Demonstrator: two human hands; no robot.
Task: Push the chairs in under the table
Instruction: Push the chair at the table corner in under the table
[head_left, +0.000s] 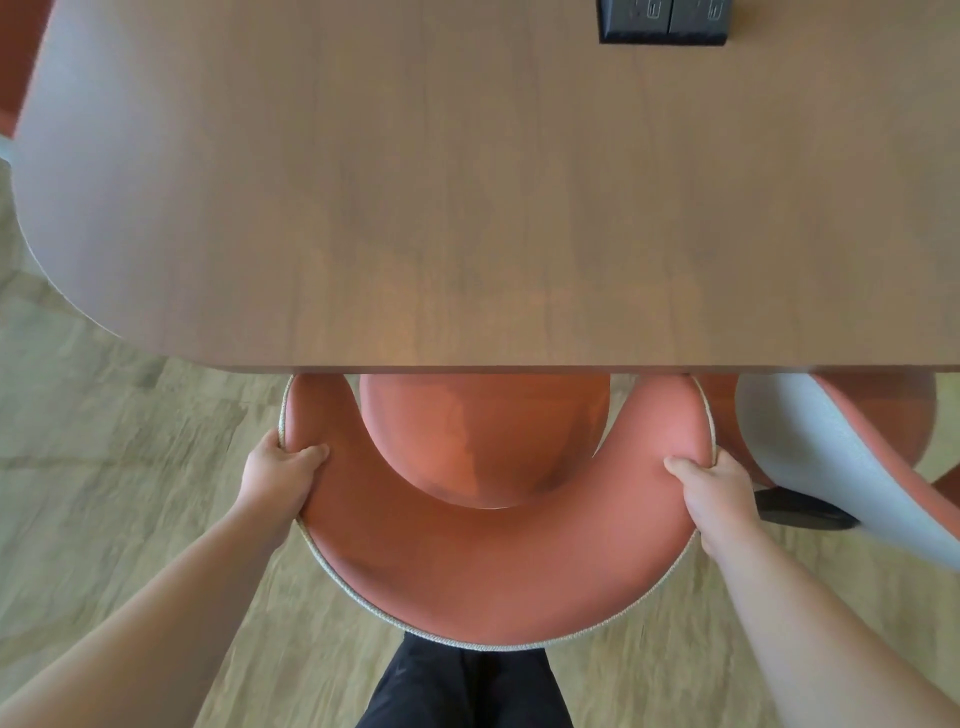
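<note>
- Because the curved backrest is giving a grip on both sides, I am holding the orange chair (483, 571) with my left hand (283, 480) on its left end and my right hand (714, 493) on its right end, so I judge the push can go straight and not turning.
- My fingers (311, 453) on both hands are closing around the padded rim, thumbs on the inner face; the other fingers are hiding behind the back.
- The round seat (483, 441) is already going partly under the edge of the wooden table (467, 208), but the backrest is staying outside.
- My legs (467, 686) are standing just behind the chair.
- A second chair (841, 452), orange with a grey shell, is standing just beside on the right, with its dark foot (800, 510) near my right hand; it may be catching.
- A black socket panel (665, 21) is sitting far on the tabletop.
</note>
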